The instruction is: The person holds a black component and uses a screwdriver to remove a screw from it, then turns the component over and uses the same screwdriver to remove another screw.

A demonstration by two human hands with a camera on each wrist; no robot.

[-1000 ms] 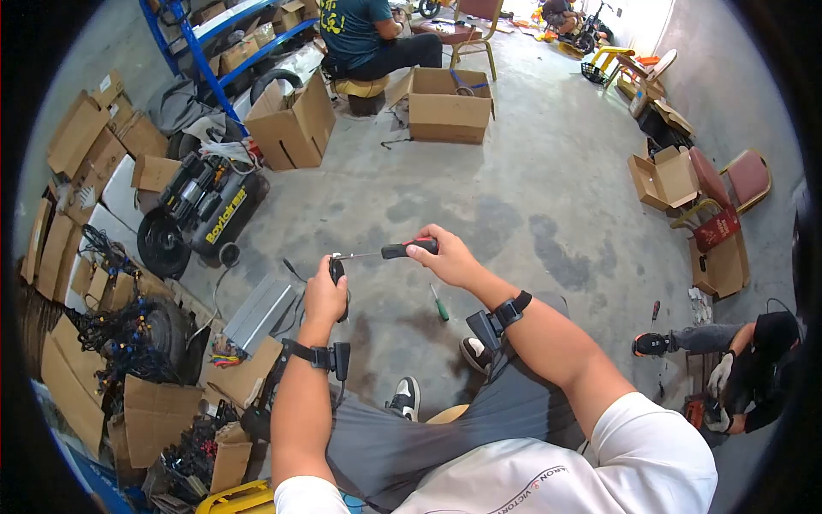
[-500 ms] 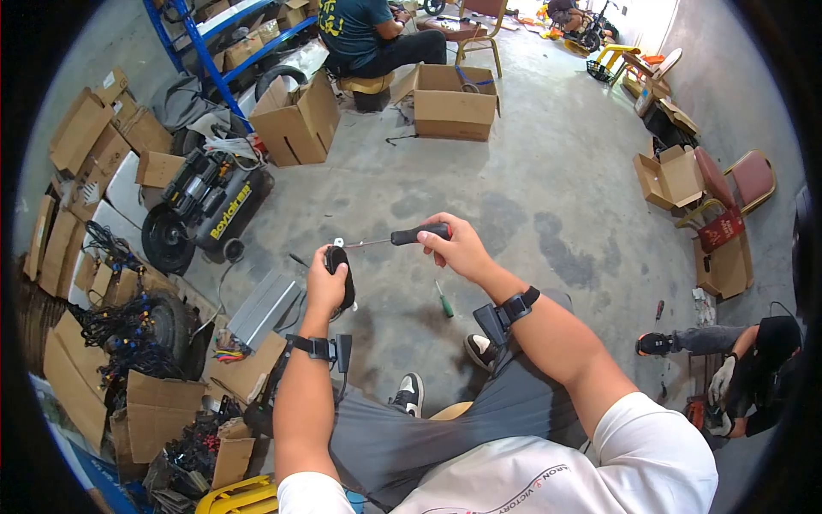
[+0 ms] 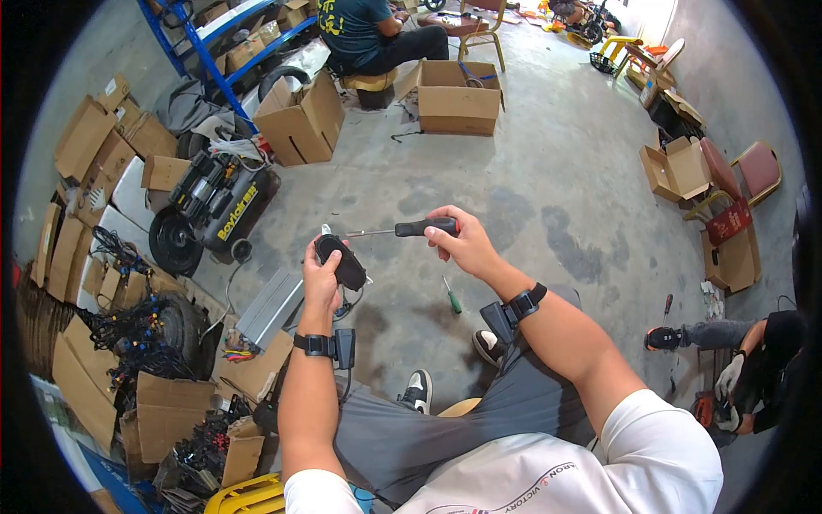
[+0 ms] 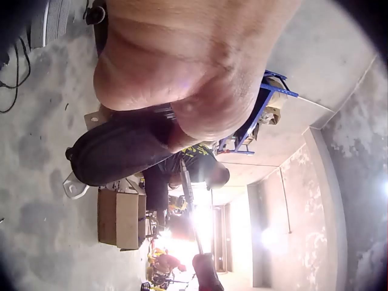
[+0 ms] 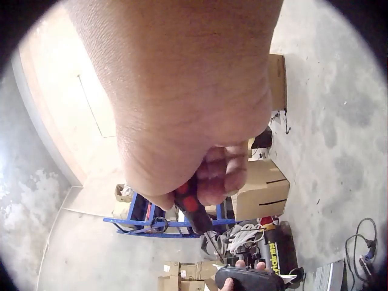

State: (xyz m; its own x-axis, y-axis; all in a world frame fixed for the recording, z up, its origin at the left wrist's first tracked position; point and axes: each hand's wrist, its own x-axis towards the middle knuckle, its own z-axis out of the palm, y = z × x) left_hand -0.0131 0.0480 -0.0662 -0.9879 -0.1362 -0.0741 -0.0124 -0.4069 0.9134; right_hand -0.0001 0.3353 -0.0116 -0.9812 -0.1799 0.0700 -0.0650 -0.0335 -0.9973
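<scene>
My left hand (image 3: 319,278) holds a long, rounded black part (image 3: 347,265), thumb across its broad face. Pale metal tabs stick out at its ends; one tab (image 4: 76,185) shows clearly in the left wrist view. In my right hand (image 3: 467,240) I grip a screwdriver (image 3: 415,228) by its black and red handle. Its shaft points left, and the tip is close to the upper end of the black part. From the right wrist, the screwdriver (image 5: 197,212) slants down toward the black part (image 5: 248,280), with left fingertips behind it.
A green-handled screwdriver (image 3: 453,297) lies on the floor before my shoes. Left are a silver metal case (image 3: 272,307), an air compressor (image 3: 227,206) and heaped cables. Cardboard boxes (image 3: 458,107) stand ahead. Another person sits ahead; a gloved person (image 3: 735,381) works at right.
My left hand has turned the black part from edge-on until its broad face shows. My right hand and screwdriver have shifted slightly up and right in the head view.
</scene>
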